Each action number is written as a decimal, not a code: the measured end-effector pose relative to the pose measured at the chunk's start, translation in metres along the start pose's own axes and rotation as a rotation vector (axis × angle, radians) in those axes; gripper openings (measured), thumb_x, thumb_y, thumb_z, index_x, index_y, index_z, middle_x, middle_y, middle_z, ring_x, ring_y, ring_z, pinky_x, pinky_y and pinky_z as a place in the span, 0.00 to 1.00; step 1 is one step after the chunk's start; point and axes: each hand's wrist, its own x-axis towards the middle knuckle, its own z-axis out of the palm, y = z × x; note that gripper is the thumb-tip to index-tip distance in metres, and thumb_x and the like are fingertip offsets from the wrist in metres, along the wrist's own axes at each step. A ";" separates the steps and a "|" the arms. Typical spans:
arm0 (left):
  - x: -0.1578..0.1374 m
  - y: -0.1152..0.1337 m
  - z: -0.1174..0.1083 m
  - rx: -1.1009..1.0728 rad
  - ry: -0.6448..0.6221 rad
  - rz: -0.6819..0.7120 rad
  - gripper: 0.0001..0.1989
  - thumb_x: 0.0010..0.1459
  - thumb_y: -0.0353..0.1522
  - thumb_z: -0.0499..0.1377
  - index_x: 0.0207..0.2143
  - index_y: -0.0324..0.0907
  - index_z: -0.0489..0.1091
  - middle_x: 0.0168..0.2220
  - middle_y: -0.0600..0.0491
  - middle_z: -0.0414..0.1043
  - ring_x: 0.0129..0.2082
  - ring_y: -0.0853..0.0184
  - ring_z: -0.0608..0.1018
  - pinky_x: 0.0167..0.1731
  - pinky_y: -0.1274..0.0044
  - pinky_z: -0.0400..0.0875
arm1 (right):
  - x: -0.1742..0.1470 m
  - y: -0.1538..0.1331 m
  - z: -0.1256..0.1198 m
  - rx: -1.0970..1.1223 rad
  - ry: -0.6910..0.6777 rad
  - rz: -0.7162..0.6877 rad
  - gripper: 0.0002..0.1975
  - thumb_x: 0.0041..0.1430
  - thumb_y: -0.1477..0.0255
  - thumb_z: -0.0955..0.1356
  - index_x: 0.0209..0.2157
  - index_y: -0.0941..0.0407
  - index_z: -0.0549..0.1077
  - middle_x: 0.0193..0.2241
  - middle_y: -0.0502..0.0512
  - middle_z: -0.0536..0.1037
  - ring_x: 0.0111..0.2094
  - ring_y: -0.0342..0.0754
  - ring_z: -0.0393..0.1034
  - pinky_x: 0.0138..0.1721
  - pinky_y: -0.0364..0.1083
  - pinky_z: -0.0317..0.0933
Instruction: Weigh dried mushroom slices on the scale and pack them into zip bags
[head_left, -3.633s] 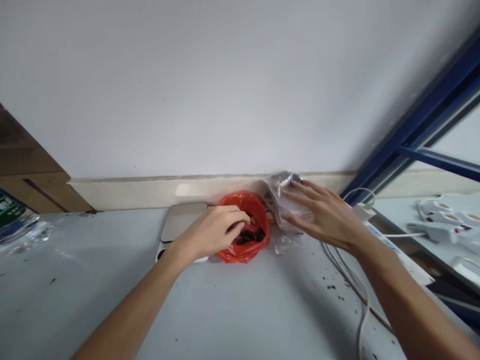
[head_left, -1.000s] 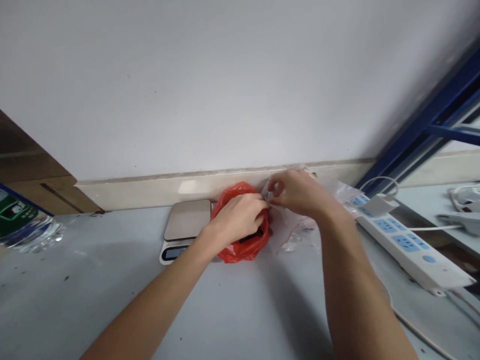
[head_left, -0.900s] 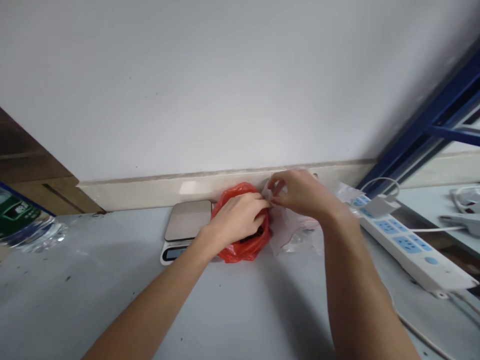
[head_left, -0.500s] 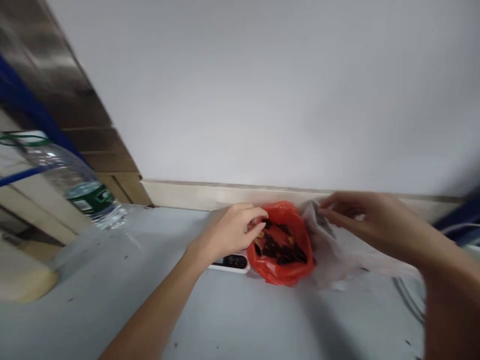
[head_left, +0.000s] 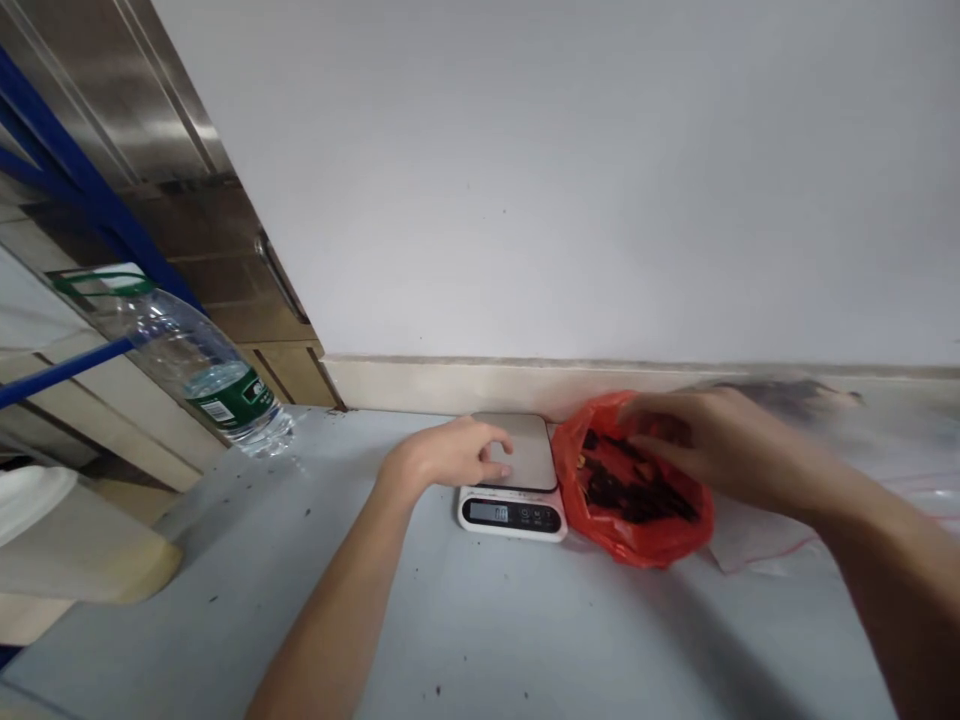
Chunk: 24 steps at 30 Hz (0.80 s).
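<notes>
A red plastic bag (head_left: 637, 545) stands with its mouth open, with dark brown dried pieces (head_left: 634, 490) inside. To its left, touching or nearly touching it, is a white digital scale (head_left: 551, 525) whose display looks like a zero reading. My left hand (head_left: 454, 452) hovers at the left side of the scale's plate, fingers loosely curled and thumb apart, holding nothing. My right hand (head_left: 686, 430) reaches over the red bag's right rim, thumb and fingers apart at its mouth, slightly blurred; contact with the bag is unclear. Right of it lies a clear plastic bag (head_left: 765, 540), partly behind my forearm.
On the left, a water bottle (head_left: 214, 365) leans near a blue metal bar (head_left: 67, 375). A whitish tub (head_left: 82, 540) is at the left edge. A pale wall (head_left: 562, 200) rises behind the grey tabletop (head_left: 480, 640), which has small dark crumbs on it.
My right hand has let go of the clear plastic bag and moved to the red bag. My left hand has left the red bag's rim for the scale. The view has shifted.
</notes>
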 end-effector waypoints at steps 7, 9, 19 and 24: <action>-0.011 0.003 -0.011 -0.001 -0.046 -0.086 0.25 0.67 0.38 0.57 0.64 0.43 0.68 0.54 0.47 0.79 0.49 0.59 0.80 0.45 0.75 0.69 | 0.006 -0.005 0.010 -0.021 -0.208 0.005 0.12 0.57 0.78 0.61 0.25 0.53 0.73 0.24 0.53 0.79 0.24 0.47 0.66 0.28 0.46 0.59; -0.013 0.004 -0.012 0.003 -0.042 -0.098 0.25 0.67 0.39 0.57 0.65 0.45 0.68 0.56 0.47 0.78 0.52 0.59 0.79 0.47 0.75 0.69 | 0.005 -0.001 0.012 0.017 -0.156 -0.002 0.12 0.58 0.76 0.62 0.25 0.52 0.73 0.25 0.53 0.79 0.24 0.48 0.67 0.28 0.46 0.59; -0.019 0.011 -0.012 0.019 -0.070 -0.112 0.28 0.68 0.45 0.56 0.67 0.48 0.65 0.55 0.47 0.77 0.53 0.58 0.78 0.50 0.73 0.68 | 0.003 0.007 0.008 0.012 -0.044 0.001 0.11 0.60 0.72 0.63 0.29 0.51 0.76 0.24 0.51 0.79 0.24 0.48 0.69 0.28 0.45 0.60; -0.019 0.011 -0.010 0.024 -0.086 -0.089 0.28 0.68 0.40 0.56 0.69 0.50 0.63 0.58 0.47 0.75 0.54 0.59 0.78 0.53 0.72 0.68 | 0.002 0.006 0.005 0.000 -0.057 0.020 0.16 0.61 0.64 0.63 0.21 0.52 0.69 0.18 0.50 0.73 0.20 0.46 0.61 0.26 0.46 0.56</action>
